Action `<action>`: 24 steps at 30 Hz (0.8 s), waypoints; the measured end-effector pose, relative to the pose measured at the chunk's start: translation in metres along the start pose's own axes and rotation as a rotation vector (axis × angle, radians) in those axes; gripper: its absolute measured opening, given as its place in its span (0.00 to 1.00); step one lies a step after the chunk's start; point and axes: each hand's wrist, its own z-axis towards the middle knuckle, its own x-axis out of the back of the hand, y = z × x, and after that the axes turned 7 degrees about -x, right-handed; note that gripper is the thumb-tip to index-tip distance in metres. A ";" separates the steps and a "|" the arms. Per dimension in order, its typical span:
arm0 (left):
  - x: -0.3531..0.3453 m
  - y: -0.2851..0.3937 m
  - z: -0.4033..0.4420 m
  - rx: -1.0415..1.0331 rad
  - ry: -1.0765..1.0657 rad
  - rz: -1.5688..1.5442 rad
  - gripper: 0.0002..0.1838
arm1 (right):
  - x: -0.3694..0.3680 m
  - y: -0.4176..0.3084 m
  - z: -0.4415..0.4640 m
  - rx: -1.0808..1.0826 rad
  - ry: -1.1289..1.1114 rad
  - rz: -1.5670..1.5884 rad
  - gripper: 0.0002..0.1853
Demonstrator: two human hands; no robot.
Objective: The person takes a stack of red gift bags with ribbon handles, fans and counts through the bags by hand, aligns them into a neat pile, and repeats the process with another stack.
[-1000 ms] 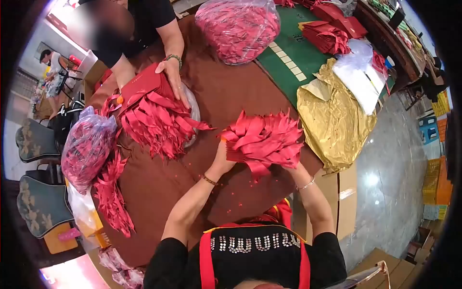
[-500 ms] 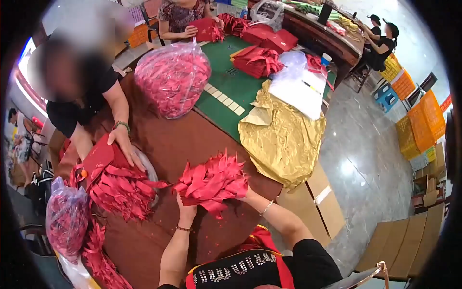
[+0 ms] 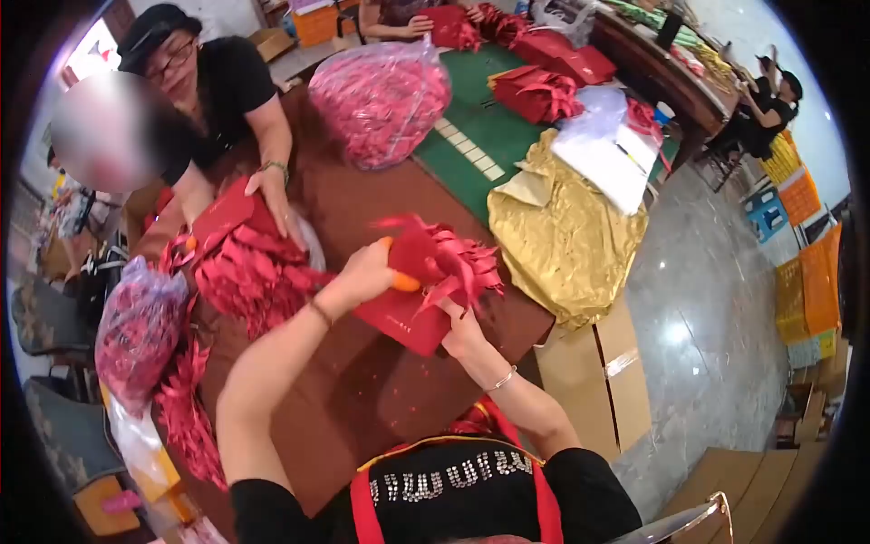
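Observation:
In the middle of the head view is a stack of flat red packets with ribbons point(image 3: 412, 325), showing a smooth face with small gold print. Loose red ribbons point(image 3: 467, 263) fan out from its upper right end. My left hand point(image 3: 367, 272) wears orange finger covers and closes on the stack's upper left edge. Beneath the ribbons, my right hand point(image 3: 464, 334) grips the right side, its fingers partly hidden. Both hands are above the brown-covered table point(image 3: 317, 399). To the left, a co-worker's hand point(image 3: 274, 201) rests on another red ribboned stack point(image 3: 254, 267).
A clear bag of red ribbons point(image 3: 381, 104) sits farther back, and another bag point(image 3: 140, 335) is at left. Gold wrapping sheet point(image 3: 571, 236) covers the right table edge beside a white sheet point(image 3: 603, 163). Flattened cardboard point(image 3: 594, 381) lies below. More people sit around.
The red stack has been turned so its flat printed face shows. My left hand has moved from beneath it to its upper left side. The camera view has shifted.

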 end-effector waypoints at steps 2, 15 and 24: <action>0.007 0.011 0.009 0.082 -0.119 0.122 0.28 | -0.017 0.011 -0.009 -0.070 0.075 0.121 0.19; 0.028 0.040 0.003 0.072 -0.283 0.458 0.18 | -0.033 0.026 -0.039 -0.351 -0.218 0.294 0.22; -0.011 0.023 -0.014 -0.563 0.045 0.671 0.11 | -0.108 -0.058 -0.046 1.483 -0.577 -1.464 0.20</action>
